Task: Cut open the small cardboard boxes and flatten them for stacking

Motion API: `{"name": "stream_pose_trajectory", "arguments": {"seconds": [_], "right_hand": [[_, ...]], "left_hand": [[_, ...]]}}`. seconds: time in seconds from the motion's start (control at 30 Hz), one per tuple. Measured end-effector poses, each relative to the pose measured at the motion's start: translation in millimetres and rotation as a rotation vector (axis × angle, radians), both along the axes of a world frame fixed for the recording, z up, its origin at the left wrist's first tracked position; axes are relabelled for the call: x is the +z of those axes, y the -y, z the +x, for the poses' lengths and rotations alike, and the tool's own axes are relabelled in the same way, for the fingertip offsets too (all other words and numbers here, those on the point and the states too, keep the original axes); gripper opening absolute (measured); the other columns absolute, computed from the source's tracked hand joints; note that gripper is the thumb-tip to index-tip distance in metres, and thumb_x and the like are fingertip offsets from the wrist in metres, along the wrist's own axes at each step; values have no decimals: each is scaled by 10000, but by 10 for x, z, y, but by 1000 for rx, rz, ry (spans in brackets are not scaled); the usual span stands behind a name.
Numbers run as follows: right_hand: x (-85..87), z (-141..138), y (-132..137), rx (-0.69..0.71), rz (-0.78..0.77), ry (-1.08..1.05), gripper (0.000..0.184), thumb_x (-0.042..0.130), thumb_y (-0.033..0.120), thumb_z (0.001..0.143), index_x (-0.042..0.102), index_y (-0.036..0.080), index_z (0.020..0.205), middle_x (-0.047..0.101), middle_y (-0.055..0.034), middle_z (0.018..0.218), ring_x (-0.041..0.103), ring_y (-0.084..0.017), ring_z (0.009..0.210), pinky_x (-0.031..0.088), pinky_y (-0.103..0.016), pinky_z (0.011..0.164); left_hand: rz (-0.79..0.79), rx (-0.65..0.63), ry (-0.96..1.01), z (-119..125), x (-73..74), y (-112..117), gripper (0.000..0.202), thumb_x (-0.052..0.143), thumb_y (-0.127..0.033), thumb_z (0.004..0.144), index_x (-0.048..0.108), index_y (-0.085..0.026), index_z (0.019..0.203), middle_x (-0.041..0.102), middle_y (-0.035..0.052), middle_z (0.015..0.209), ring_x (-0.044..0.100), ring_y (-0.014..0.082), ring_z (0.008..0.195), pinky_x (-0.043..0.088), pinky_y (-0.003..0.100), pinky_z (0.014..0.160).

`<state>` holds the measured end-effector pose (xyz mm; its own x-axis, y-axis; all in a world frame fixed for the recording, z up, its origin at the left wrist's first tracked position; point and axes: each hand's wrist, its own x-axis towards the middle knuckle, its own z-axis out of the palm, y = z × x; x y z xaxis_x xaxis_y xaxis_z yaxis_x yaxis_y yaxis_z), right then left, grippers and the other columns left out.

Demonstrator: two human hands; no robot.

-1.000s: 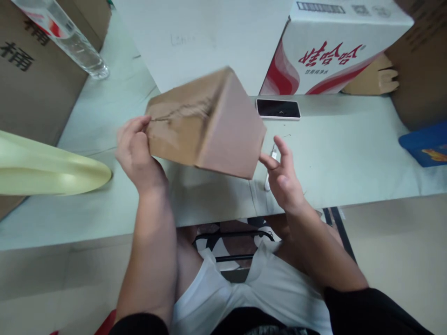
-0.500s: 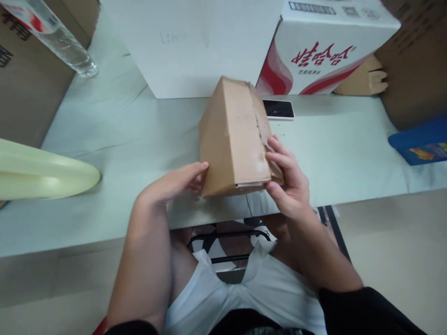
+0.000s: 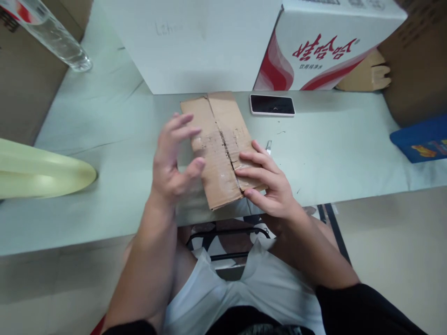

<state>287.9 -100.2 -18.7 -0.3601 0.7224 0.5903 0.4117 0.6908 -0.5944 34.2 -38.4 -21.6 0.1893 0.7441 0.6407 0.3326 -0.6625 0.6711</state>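
A brown cardboard box (image 3: 218,139) lies on the pale green tabletop, its worn top seam and torn tape facing up. My right hand (image 3: 267,179) is on its near right part, fingertips at the seam and thumb at the near edge. Off the box's left edge, slightly blurred, my left hand (image 3: 176,158) is raised with fingers apart, holding nothing. The tip of a small silvery object (image 3: 268,146) sticks out beyond my right fingers; I cannot tell what it is.
Behind the box lies a phone (image 3: 272,105). A big white carton (image 3: 206,51) with red print stands at the back. To the left are a water bottle (image 3: 57,39) and a pale yellow rounded object (image 3: 45,170). A blue package (image 3: 421,142) sits at the right.
The box has been tipped from standing on edge to lying with its seam upward, uncovering the phone. My left hand has come off its side and risen; my right hand stays on it.
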Motion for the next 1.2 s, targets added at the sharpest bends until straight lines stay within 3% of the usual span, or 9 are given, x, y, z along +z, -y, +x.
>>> {"name": "stream_pose_trajectory", "arguments": {"seconds": [0.1, 0.27, 0.43, 0.57, 0.67, 0.73, 0.87, 1.0, 1.2], "right_hand": [[-11, -9, 2, 10, 19, -58, 323, 649, 360, 975, 721, 281, 1279, 700, -78, 1391, 643, -279, 1378, 367, -615, 1318], [-25, -5, -10, -6, 22, -74, 350, 681, 343, 938, 703, 306, 1285, 715, -69, 1346, 659, -296, 1349, 404, -650, 1280], [-46, 14, 6, -39, 62, -67, 296, 659, 349, 931, 729, 299, 1214, 740, -67, 1281, 684, -292, 1303, 449, -630, 1252], [-29, 87, 32, -177, 31, -141, 261, 582, 415, 963, 728, 278, 1131, 755, -83, 1234, 688, -306, 1291, 540, -583, 1154], [12, 181, 2, -492, -120, -76, 225, 556, 396, 956, 723, 251, 996, 765, -85, 1037, 729, -268, 1022, 603, -469, 927], [33, 240, -37, -674, -370, 131, 269, 559, 409, 933, 731, 240, 1053, 742, -63, 887, 685, -240, 809, 564, -423, 787], [33, 287, -94, -645, -844, 588, 614, 578, 449, 914, 589, 235, 1490, 768, -77, 880, 691, -289, 806, 489, -392, 693], [16, 255, -108, -606, -889, 716, 680, 571, 392, 897, 529, 248, 1560, 795, -117, 1052, 720, -340, 955, 482, -387, 693], [0, 252, -116, -621, -876, 702, 616, 559, 373, 905, 585, 245, 1507, 783, -113, 984, 706, -327, 906, 483, -407, 707]], "left_hand": [[-16, -42, -156, 26, -26, 26, 454, 661, -616, 914, 693, -346, 1277, 584, 48, 1529, 443, 375, 1541, 264, 618, 1345], [-110, -45, -206, -15, -16, 47, 428, 629, -546, 906, 701, -333, 1269, 579, 52, 1522, 427, 383, 1534, 209, 631, 1363], [-131, -9, -215, 5, 8, 65, 457, 569, -616, 902, 701, -322, 1227, 608, 63, 1492, 479, 363, 1475, 176, 602, 1383], [-135, 3, -199, -7, -7, 75, 481, 541, -649, 915, 694, -321, 1232, 609, 69, 1466, 479, 366, 1471, 179, 597, 1385], [-127, -12, -168, -17, -19, 78, 453, 558, -631, 920, 691, -334, 1235, 601, 66, 1462, 489, 368, 1463, 198, 594, 1382], [-118, -20, -157, -10, -24, 78, 443, 561, -616, 922, 687, -330, 1236, 602, 68, 1459, 496, 368, 1459, 196, 600, 1382], [-108, -26, -151, 20, -26, 77, 423, 561, -582, 931, 680, -319, 1240, 598, 75, 1465, 502, 359, 1456, 181, 607, 1384], [-118, -6, -174, 31, -14, 82, 438, 548, -602, 925, 676, -324, 1237, 605, 73, 1459, 500, 359, 1457, 173, 607, 1386], [-151, 6, -175, 17, -18, 75, 459, 564, -621, 898, 691, -326, 1226, 611, 65, 1461, 496, 369, 1460, 176, 586, 1392]]}}
